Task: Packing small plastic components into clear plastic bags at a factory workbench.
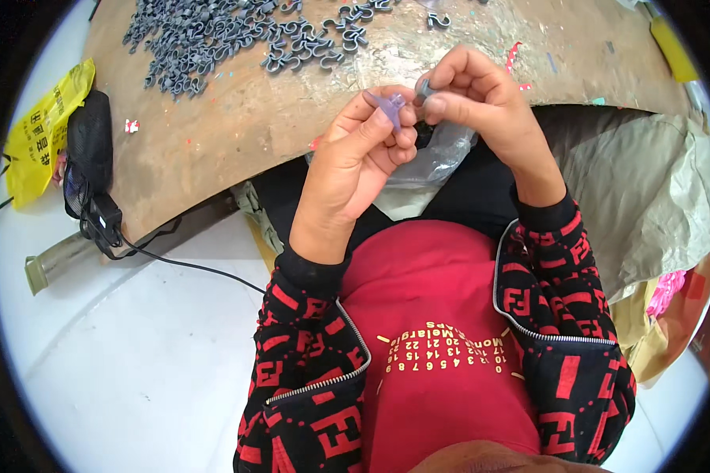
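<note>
My left hand (351,154) pinches a small translucent purple plastic piece (391,109) between thumb and fingers, with a narrow stub at its top. Close beside it, my right hand (489,98) grips a small grey plastic piece (424,89), mostly covered by the fingertips. The two pieces are near each other; a small gap seems to lie between them. Both hands are raised over the near edge of the brown worktable (213,138). On its far left side lies a heap of dark grey plastic clips (213,39) with curved, hook-like arms.
A lone grey clip (439,21) lies right of the heap. Red scraps (513,57) dot the table. A clear plastic bag (434,162) hangs below my hands. Grey sheeting (631,197) covers the right side. At left are a yellow bag (47,138), a black pouch (92,142) and a cable (189,266).
</note>
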Available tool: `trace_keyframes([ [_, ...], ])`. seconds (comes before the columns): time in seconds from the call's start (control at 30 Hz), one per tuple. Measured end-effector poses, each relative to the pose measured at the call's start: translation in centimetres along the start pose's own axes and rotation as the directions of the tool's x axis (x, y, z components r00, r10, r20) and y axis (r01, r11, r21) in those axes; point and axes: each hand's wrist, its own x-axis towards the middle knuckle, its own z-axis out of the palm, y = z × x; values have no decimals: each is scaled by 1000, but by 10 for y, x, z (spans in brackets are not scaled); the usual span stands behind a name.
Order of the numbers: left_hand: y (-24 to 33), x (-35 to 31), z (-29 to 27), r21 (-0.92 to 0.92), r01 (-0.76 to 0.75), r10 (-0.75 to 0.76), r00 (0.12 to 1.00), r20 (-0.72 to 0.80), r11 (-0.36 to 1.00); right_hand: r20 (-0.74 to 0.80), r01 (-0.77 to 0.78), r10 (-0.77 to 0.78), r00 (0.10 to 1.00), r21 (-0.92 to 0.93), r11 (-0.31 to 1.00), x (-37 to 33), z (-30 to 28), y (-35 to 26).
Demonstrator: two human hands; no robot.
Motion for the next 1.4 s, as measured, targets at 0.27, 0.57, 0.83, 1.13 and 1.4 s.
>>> trace_keyframes([
  [0.27,-13,-3,17,629,-190,308,948,-84,754,-41,132,-164,986,-423,897,-20,15,-3],
  [0.57,-10,-10,21,441,-108,181,976,-125,891,-152,57,-82,985,-157,986,-36,17,-8],
  [0.83,-13,-13,16,380,-136,177,981,-75,915,-125,93,-83,989,72,993,-45,27,-7],
  [1.13,-25,-14,29,895,-405,515,817,261,189,-233,125,-116,966,25,992,-43,31,-7],
  [1.4,-24,-13,29,913,-383,525,752,398,-143,-182,103,-96,979,30,994,-43,27,-5],
])
